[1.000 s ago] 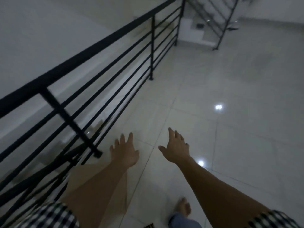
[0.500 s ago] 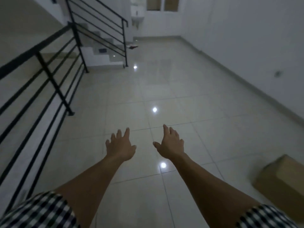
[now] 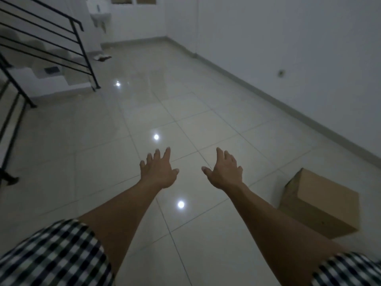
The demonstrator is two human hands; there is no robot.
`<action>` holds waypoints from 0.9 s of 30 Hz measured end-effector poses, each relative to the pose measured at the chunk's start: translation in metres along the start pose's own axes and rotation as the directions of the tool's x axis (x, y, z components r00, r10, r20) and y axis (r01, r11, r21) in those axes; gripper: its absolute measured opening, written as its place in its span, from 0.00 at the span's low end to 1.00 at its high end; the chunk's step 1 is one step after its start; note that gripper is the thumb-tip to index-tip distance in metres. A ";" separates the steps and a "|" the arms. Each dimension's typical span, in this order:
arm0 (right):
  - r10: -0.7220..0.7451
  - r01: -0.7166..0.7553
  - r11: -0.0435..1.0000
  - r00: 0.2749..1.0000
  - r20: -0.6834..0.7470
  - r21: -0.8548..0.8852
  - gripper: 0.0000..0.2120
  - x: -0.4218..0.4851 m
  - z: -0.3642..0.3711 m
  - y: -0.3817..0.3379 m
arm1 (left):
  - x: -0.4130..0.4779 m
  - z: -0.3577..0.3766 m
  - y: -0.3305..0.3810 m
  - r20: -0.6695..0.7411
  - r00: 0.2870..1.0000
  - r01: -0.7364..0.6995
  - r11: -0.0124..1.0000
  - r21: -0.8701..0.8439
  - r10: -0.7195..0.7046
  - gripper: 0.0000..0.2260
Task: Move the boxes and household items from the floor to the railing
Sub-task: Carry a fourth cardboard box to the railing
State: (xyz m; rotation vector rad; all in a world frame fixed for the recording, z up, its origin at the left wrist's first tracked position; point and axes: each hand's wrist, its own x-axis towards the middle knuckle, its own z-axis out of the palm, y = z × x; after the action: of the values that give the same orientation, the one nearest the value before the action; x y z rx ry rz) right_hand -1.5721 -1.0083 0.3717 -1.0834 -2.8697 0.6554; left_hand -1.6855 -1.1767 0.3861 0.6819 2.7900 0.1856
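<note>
Reaching left hand (image 3: 157, 172): stretched out palm down above the floor (image 3: 99, 162), well apart from the cardboard box (image 3: 321, 205); fingers (image 3: 167, 153) spread wide and almost straight, thumb out to the side; nothing held, nothing touched
Right hand (image 3: 224, 172): the hand nearer the box, yet clear of it; fingers (image 3: 219, 154) splayed and a little bent, thumb pointing away from the box; palm down, loose, empty
Cardboard box: plain brown, closed, sitting on the floor with nobody touching it; the right forearm passes just beside it without contact
Railing (image 3: 91, 74): black metal bars across the room from the box, beyond the left hand; it climbs alongside white steps (image 3: 51, 81); more black bars stand at the edge of view farthest from the box
Floor: pale glossy tiles, dim; three bright spots of reflected light (image 3: 156, 137) lie on the railing side of the box, the closest to it between the two forearms
Wall (image 3: 288, 38): white, running behind the box, a small socket (image 3: 280, 73) on it farther along
Sleeves (image 3: 55, 254): black-and-white check, one on each upper arm
Small dark item (image 3: 102, 57): on the floor far from the box, near the foot of the railing; too dim to say what it is
</note>
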 end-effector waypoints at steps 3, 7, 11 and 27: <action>0.078 -0.078 0.997 0.997 -0.017 0.010 0.41 0.031 -0.004 0.017 | 0.046 0.001 0.019 0.022 0.998 -0.056 0.998 0.031 0.055 0.37; 0.223 -0.222 0.974 0.973 -0.049 0.042 0.41 0.079 -0.011 0.040 | 0.115 0.002 0.049 0.057 0.985 -0.166 0.985 0.056 0.162 0.37; 0.345 -0.337 0.938 0.931 -0.117 0.083 0.40 0.127 -0.021 0.052 | 0.183 -0.010 0.090 0.054 0.949 -0.313 0.947 0.069 0.310 0.36; 0.776 -0.738 0.631 0.596 -0.206 0.240 0.39 0.188 -0.067 0.200 | 0.296 0.030 0.318 0.246 0.666 -0.744 0.648 0.161 0.704 0.34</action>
State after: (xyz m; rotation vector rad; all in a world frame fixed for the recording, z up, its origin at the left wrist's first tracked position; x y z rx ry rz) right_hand -1.5793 -0.7290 0.3303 -2.1872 -1.9690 0.5899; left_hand -1.7920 -0.7562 0.3500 1.7864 2.2293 -0.0828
